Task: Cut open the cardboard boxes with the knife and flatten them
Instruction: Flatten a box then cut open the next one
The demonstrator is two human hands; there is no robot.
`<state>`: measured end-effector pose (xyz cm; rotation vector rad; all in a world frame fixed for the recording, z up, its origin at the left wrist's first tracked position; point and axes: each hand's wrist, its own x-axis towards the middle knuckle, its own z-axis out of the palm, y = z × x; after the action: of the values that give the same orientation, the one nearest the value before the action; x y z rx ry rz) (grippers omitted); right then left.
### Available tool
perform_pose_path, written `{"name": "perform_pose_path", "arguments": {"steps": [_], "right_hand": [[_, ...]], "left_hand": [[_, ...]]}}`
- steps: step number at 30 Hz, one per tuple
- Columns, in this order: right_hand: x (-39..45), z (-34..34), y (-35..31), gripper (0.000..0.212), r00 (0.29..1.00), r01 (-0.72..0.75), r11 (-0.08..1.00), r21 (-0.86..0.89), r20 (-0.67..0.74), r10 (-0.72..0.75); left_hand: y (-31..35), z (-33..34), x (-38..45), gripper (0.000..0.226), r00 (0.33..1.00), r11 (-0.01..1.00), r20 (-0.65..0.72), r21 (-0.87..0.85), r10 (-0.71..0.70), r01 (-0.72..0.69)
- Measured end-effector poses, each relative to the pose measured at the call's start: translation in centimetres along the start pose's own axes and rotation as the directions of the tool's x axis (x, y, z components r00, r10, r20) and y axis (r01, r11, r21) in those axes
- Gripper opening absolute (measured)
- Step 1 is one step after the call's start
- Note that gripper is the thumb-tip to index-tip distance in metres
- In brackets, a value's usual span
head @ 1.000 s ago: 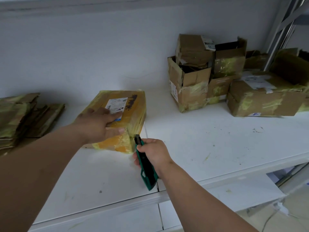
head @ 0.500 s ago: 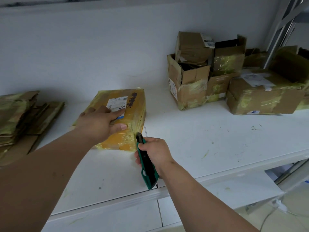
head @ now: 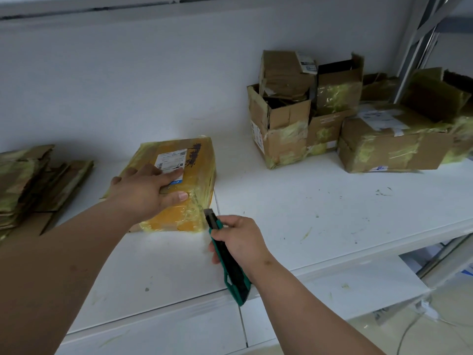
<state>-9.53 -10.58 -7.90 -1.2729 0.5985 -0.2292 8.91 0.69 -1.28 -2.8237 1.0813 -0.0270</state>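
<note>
A flat, squarish cardboard box (head: 179, 183) lies on the white worktop (head: 320, 226), near the wall and left of the middle. Glossy yellow tape wraps it all round, crinkled at the near right corner, and a white printed label (head: 171, 160) sits on its top face beside a dark scrawl.

The left hand (head: 146, 190) rests on the top of this box, fingers straight and spread over the label, the thumb lying along the near edge; it presses rather than grips.

The right hand (head: 240, 239) has its fingers curled round a knife (head: 225, 254), a long utility cutter with a green and black plastic body. Its dark front end points up at the box's near right corner, just beside the wrinkled tape; whether the blade touches the box cannot be told.

To the left, a stack of flattened cardboard (head: 28, 185) lies in brown and greenish layers with ragged edges. At the right rear stands a cluster of worn brown boxes (head: 314, 116), some with torn flaps standing open, patched with pale yellow tape and white labels. The worktop is smooth, scuffed and dotted with small marks and tape scraps.
</note>
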Motion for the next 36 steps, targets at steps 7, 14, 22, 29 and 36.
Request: {"name": "perform_pose_path", "arguments": {"steps": [7, 14, 22, 29, 36], "right_hand": [[0.9, 0.0, 1.1, 0.027, 0.919, 0.328, 0.793, -0.514, -0.021, -0.394], [1.3, 0.2, 1.0, 0.035, 0.829, 0.45, 0.595, -0.666, 0.062, -0.556], [2.4, 0.3, 0.3, 0.044, 0.8, 0.438, 0.574, -0.692, 0.009, -0.6], [4.2, 0.3, -1.2, 0.03, 0.849, 0.361, 0.605, -0.71, -0.017, -0.528], [4.5, -0.1, -0.9, 0.026, 0.927, 0.254, 0.686, -0.682, -0.029, -0.373]], "left_hand": [[0.3, 0.2, 0.3, 0.087, 0.995, 0.995, -0.099, -0.094, 0.01, -0.02], [0.8, 0.6, 0.9, 0.088, 0.994, 0.969, -0.029, -0.22, 0.107, -0.11], [1.1, -0.5, 1.8, 0.079, 0.985, 0.986, -0.045, -0.033, 0.164, -0.166], [1.9, -1.7, 3.0, 0.062, 0.98, 0.983, -0.094, -0.039, 0.174, -0.178], [1.9, -1.1, 3.6, 0.075, 0.985, 0.986, -0.053, -0.015, 0.165, -0.166]]}}
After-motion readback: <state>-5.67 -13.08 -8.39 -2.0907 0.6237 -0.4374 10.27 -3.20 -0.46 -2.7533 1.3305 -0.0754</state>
